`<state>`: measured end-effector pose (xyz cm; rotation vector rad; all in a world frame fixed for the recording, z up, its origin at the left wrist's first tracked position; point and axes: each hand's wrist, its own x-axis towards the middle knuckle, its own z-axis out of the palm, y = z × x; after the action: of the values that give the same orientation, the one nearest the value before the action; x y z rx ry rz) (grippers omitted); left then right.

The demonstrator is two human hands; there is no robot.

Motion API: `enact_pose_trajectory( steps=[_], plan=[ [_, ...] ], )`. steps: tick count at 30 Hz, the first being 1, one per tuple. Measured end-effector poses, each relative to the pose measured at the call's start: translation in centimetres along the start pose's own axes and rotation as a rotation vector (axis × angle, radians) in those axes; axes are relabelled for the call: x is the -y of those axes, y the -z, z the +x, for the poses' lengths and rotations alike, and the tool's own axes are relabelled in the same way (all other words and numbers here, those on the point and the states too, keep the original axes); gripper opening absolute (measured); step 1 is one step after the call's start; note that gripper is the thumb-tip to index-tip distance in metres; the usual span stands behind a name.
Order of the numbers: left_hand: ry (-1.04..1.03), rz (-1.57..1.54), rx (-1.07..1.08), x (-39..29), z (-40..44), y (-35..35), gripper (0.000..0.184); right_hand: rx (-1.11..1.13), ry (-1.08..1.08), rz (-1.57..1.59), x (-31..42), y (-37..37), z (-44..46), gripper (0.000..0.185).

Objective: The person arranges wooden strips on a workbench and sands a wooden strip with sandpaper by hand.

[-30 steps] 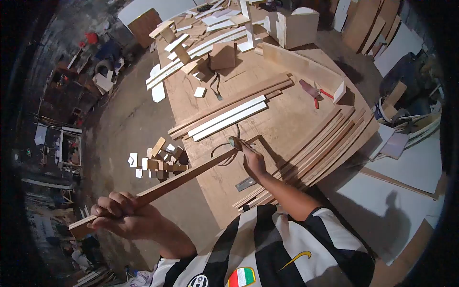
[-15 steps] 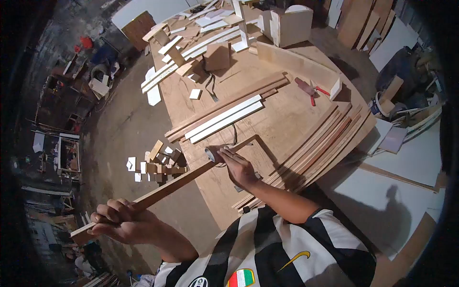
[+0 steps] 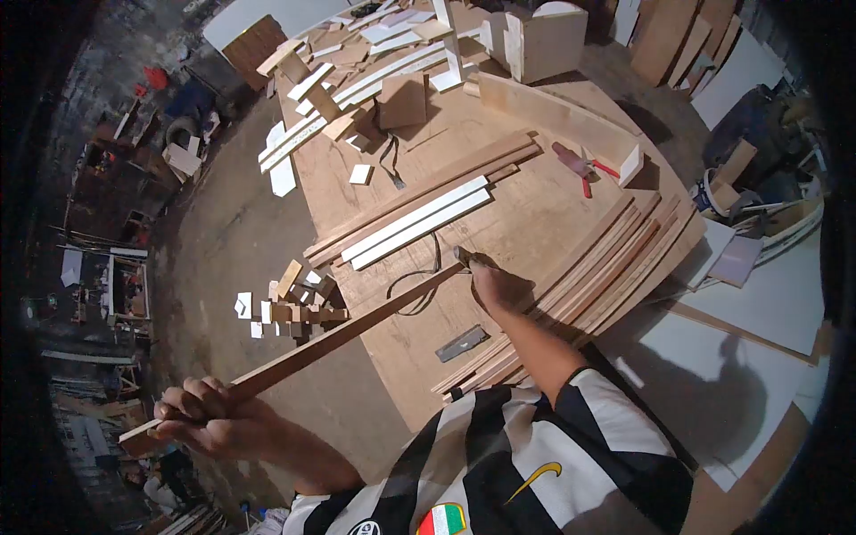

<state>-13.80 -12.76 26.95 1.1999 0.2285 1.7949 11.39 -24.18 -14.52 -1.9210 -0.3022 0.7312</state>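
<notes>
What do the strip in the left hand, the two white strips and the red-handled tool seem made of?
Strip in the left hand: likely bare wood, matte brown with a paler edge.
White strips: probably painted or laminated board; smooth, even white.
Red-handled tool: perhaps plastic-covered metal, given its bright red; too small to be sure.

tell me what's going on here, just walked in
A person's left hand holds a long wooden strip near its close end, out past the table edge. The right hand has a small curled piece at the strip farther along, over the table. Two white strips lie on the table beyond.
</notes>
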Motion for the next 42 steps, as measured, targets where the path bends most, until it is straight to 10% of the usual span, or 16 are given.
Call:
enact_pose_trajectory(
  steps=[4,6,8,10,14,20,35,42],
  plan=[
    [-0.004,0.026,0.025,0.7,0.8,0.7,0.03,-0.243,0.841,-0.15,1.8,-1.2,-3.6,0.033],
    [0.033,-0.036,0.049,1.0,1.0,0.5,0.03,-0.165,0.848,-0.173,1.6,-0.9,-3.1,0.035],
    [0.071,-0.084,0.077,0.7,1.0,0.3,0.03,0.095,0.267,0.516,-0.7,-1.0,1.3,0.037],
    [0.007,0.01,-0.023,1.0,1.1,-0.3,0.031,-0.004,0.415,-0.174,1.6,2.8,-0.1,0.039],
    [0.024,0.029,-0.029,1.2,1.6,0.8,0.031,0.055,0.669,-0.247,0.3,0.7,1.0,0.044],
    [0.023,0.008,0.027,1.2,1.8,1.1,0.031,0.159,0.13,-0.486,-1.7,1.3,5.4,0.045],
    [-0.021,0.011,-0.128,1.0,1.5,4.0,0.033,0.284,0.319,-0.404,0.8,3.8,2.0,0.042],
    [0.1,-0.155,0.158,0.4,2.3,5.8,0.027,0.051,0.467,-0.291,0.4,1.7,1.8,0.041]
  ],
)
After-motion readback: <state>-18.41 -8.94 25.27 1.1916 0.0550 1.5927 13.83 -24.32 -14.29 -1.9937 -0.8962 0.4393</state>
